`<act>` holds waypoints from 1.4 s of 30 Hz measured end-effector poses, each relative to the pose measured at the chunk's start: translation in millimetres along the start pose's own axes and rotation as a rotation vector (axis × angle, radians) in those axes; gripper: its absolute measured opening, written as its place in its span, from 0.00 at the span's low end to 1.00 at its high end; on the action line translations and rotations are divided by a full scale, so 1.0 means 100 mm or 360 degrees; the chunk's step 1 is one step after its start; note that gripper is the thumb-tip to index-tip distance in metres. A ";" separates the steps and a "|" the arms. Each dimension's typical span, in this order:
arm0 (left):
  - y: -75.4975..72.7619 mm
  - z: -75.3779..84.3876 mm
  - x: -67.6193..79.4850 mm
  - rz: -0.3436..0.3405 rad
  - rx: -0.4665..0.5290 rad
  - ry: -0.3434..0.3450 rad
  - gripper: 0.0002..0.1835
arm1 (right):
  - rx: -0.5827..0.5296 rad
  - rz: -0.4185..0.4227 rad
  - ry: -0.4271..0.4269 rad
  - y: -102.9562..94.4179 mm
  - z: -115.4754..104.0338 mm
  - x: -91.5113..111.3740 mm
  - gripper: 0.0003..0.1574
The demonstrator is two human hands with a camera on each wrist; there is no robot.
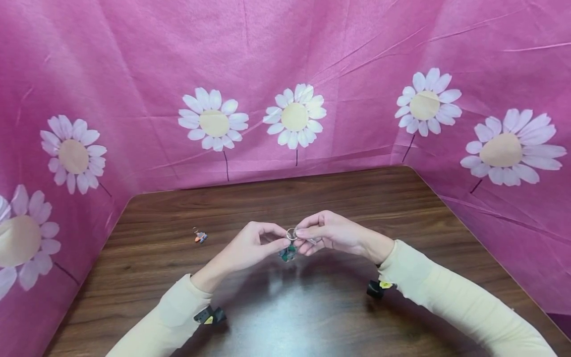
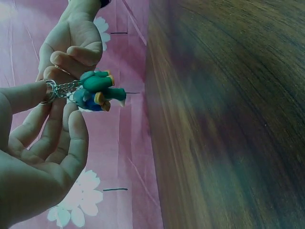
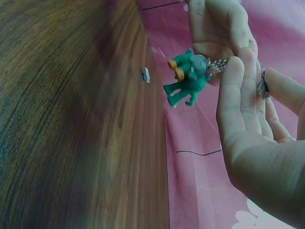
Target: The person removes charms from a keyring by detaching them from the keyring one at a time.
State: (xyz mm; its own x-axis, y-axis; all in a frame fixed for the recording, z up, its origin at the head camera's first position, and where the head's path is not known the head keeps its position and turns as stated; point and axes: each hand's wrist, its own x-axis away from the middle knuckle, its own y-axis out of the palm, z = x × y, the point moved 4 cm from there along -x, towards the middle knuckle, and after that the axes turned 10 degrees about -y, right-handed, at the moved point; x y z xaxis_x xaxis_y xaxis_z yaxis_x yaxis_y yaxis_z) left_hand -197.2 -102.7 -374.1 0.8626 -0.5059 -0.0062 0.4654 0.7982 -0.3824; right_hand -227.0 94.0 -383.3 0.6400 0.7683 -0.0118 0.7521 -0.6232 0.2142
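Note:
Between both hands is a metal key ring (image 1: 291, 239), with green figurine charms (image 2: 97, 86) hanging from it on short chains. Thumb and index finger of the left hand (image 1: 252, 246) pinch the ring from one side. From the other side the right hand (image 1: 334, 234) grips it with thumb and fingertips, which hide part of the ring. A small pale, shiny piece (image 1: 312, 241) shows by the right fingers; its kind is unclear. In the right wrist view the green charms (image 3: 188, 76) dangle clear of the table, with orange and grey parts visible.
A small orange, white and blue charm with a hook (image 1: 201, 237) lies on the brown wooden table (image 1: 267, 198), left of the hands. Pink cloth (image 1: 348, 54) with white daisies surrounds the table at the back and sides. Each sleeve carries a black wrist camera (image 1: 375, 289).

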 end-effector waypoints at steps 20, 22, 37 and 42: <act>-0.02 -0.07 0.02 -0.0095 0.0172 -0.0190 0.11 | 0.0063 -0.0131 0.0067 -0.01 0.03 0.03 0.13; -0.01 -0.07 0.02 -0.0120 0.0161 -0.0196 0.11 | 0.0070 -0.0161 0.0067 0.00 0.03 0.03 0.13; 0.00 -0.02 0.02 -0.0313 0.0101 -0.0175 0.09 | 0.0223 -0.0197 0.0112 0.02 0.02 0.02 0.17; -0.01 0.01 0.03 -0.0270 0.0037 -0.0162 0.09 | 0.0243 -0.0205 0.0084 0.03 0.02 0.02 0.18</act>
State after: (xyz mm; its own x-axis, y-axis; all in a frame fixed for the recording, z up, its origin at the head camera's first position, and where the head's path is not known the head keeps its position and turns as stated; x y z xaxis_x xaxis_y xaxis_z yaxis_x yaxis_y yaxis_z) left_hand -195.3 -104.7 -373.0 0.7863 -0.5992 0.1507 0.6094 0.7120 -0.3488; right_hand -223.8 93.4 -384.4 0.5309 0.8471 0.0227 0.8449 -0.5312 0.0637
